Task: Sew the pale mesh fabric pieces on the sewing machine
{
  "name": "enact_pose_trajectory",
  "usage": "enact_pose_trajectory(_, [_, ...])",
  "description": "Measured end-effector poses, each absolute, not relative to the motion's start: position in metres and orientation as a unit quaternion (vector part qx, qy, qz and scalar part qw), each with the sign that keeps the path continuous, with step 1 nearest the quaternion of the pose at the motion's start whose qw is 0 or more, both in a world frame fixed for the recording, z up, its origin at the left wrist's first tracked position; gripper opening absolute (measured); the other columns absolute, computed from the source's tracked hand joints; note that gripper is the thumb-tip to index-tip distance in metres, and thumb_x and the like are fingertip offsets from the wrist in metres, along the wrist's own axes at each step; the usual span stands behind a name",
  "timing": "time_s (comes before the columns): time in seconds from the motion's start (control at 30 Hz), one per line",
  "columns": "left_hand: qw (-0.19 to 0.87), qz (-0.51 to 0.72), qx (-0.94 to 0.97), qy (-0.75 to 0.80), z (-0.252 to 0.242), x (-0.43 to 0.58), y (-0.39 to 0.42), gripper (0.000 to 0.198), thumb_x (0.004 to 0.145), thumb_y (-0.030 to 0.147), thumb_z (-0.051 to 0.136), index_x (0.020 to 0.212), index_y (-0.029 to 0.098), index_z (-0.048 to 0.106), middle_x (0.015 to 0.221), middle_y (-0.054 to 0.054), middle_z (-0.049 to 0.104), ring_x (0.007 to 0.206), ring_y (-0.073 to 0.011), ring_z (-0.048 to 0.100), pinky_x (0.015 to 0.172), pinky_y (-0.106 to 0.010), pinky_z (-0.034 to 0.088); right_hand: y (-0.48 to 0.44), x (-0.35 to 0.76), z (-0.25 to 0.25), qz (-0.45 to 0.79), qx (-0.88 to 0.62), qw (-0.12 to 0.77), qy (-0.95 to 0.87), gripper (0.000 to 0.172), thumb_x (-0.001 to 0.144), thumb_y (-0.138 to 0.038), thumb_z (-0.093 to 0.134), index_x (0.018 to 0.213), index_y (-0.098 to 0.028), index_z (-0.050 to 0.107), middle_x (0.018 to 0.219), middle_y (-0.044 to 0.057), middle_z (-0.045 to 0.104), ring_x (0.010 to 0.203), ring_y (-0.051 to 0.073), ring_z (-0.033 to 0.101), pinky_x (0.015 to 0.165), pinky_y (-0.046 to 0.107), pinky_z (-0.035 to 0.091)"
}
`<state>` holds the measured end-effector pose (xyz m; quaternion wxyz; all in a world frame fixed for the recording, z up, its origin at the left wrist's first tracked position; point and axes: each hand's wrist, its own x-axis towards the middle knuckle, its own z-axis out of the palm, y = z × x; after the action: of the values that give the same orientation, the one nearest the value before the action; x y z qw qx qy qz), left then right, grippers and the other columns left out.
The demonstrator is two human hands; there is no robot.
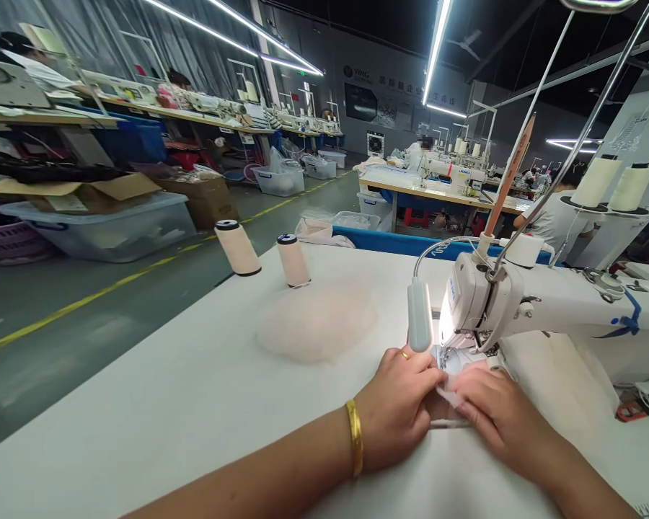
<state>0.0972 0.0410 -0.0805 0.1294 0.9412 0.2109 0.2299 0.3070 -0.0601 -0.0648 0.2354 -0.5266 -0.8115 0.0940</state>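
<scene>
A white sewing machine stands at the right of the white table, its needle area lit by a small lamp on a bendy neck. Just in front of the needle, my left hand pinches the edge of a thin, pale, sheer piece of fabric. My right hand grips the same fabric from the other side, fingers bent close to the presser foot. A gold bangle circles my left wrist. Part of the fabric is hidden under my fingers.
Two peach thread cones stand at the table's far left edge. A sheer, pale fabric pile lies mid-table. More pale fabric lies beneath the machine arm. Red-handled snips lie at the right.
</scene>
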Motion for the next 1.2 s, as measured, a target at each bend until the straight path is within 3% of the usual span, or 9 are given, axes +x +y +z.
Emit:
enact_pose_trajectory(0.07, [0.138, 0.227, 0.939, 0.217, -0.078, 0.101, 0.044, 0.039, 0.069, 0.008, 0.061, 0.103, 0.025, 0.069, 0.098, -0.002, 0.065, 0.092, -0.0236, 0.058, 0.08, -0.037, 0.04, -0.057, 0.307, -0.068, 0.123, -0.556, 0.274, -0.775, 0.027, 0.112, -0.028, 0.037, 0.093, -0.024, 0.056, 0.091, 0.003, 0.067, 0.085, 0.021, 0.061, 0.076, 0.035, 0.047])
enact_pose_trajectory(0.2, [0.14, 0.239, 0.936, 0.216, -0.071, 0.107, 0.048, 0.011, 0.083, 0.01, 0.06, 0.08, 0.02, 0.063, 0.089, -0.002, 0.064, 0.088, -0.0219, 0.059, 0.074, -0.033, 0.041, -0.053, 0.306, -0.071, 0.153, -0.611, 0.314, -0.71, 0.03, 0.111, -0.035, 0.036, 0.088, -0.025, 0.053, 0.088, 0.003, 0.066, 0.08, 0.022, 0.061, 0.069, 0.033, 0.045])
enact_pose_trajectory(0.33, [0.133, 0.271, 0.933, 0.194, -0.071, 0.109, 0.051, 0.019, 0.091, 0.007, 0.058, 0.077, 0.019, 0.064, 0.087, -0.002, 0.066, 0.088, -0.0205, 0.06, 0.074, -0.032, 0.043, -0.053, 0.306, -0.07, 0.167, -0.612, 0.306, -0.71, 0.03, 0.112, -0.034, 0.034, 0.088, -0.024, 0.05, 0.09, 0.003, 0.066, 0.082, 0.022, 0.06, 0.073, 0.034, 0.045])
enact_pose_trajectory(0.43, [0.114, 0.282, 0.938, 0.168, -0.074, 0.106, 0.048, 0.022, 0.091, 0.007, 0.059, 0.076, 0.02, 0.068, 0.088, -0.002, 0.069, 0.086, -0.02, 0.06, 0.074, -0.033, 0.041, -0.057, 0.305, -0.065, 0.153, -0.565, 0.251, -0.771, 0.031, 0.112, -0.03, 0.032, 0.088, -0.023, 0.049, 0.091, 0.003, 0.064, 0.084, 0.022, 0.059, 0.078, 0.036, 0.044])
enact_pose_trajectory(0.57, [0.102, 0.283, 0.945, 0.125, -0.076, 0.094, 0.039, 0.02, 0.091, 0.008, 0.064, 0.082, 0.023, 0.073, 0.084, 0.001, 0.073, 0.084, -0.0197, 0.06, 0.081, -0.037, 0.038, -0.067, 0.301, -0.055, 0.122, -0.521, 0.192, -0.823, 0.016, 0.108, -0.033, 0.051, 0.095, -0.023, 0.052, 0.097, 0.003, 0.065, 0.089, 0.023, 0.056, 0.085, 0.038, 0.043])
enact_pose_trajectory(0.67, [0.101, 0.289, 0.945, 0.114, -0.076, 0.087, 0.035, 0.023, 0.088, 0.004, 0.064, 0.087, 0.025, 0.075, 0.084, 0.002, 0.075, 0.088, -0.0203, 0.06, 0.086, -0.039, 0.035, -0.071, 0.299, -0.05, 0.111, -0.527, 0.168, -0.826, 0.018, 0.104, -0.036, 0.061, 0.096, -0.023, 0.052, 0.099, 0.002, 0.065, 0.09, 0.024, 0.055, 0.085, 0.038, 0.042])
enact_pose_trajectory(0.97, [0.083, 0.289, 0.945, 0.128, -0.081, 0.092, 0.04, 0.023, 0.087, 0.004, 0.064, 0.088, 0.024, 0.073, 0.088, 0.002, 0.076, 0.084, -0.0194, 0.06, 0.084, -0.038, 0.033, -0.067, 0.303, -0.056, 0.081, -0.541, 0.174, -0.819, 0.019, 0.104, -0.033, 0.063, 0.095, -0.023, 0.051, 0.098, 0.001, 0.064, 0.089, 0.023, 0.056, 0.085, 0.037, 0.039])
enact_pose_trajectory(1.2, [0.066, 0.272, 0.951, 0.133, -0.079, 0.093, 0.046, 0.019, 0.091, 0.007, 0.064, 0.09, 0.023, 0.073, 0.093, 0.001, 0.077, 0.086, -0.0191, 0.063, 0.082, -0.037, 0.034, -0.063, 0.304, -0.061, 0.075, -0.541, 0.164, -0.821, 0.004, 0.106, -0.027, 0.06, 0.107, -0.024, 0.059, 0.107, 0.002, 0.069, 0.096, 0.025, 0.06, 0.086, 0.039, 0.041])
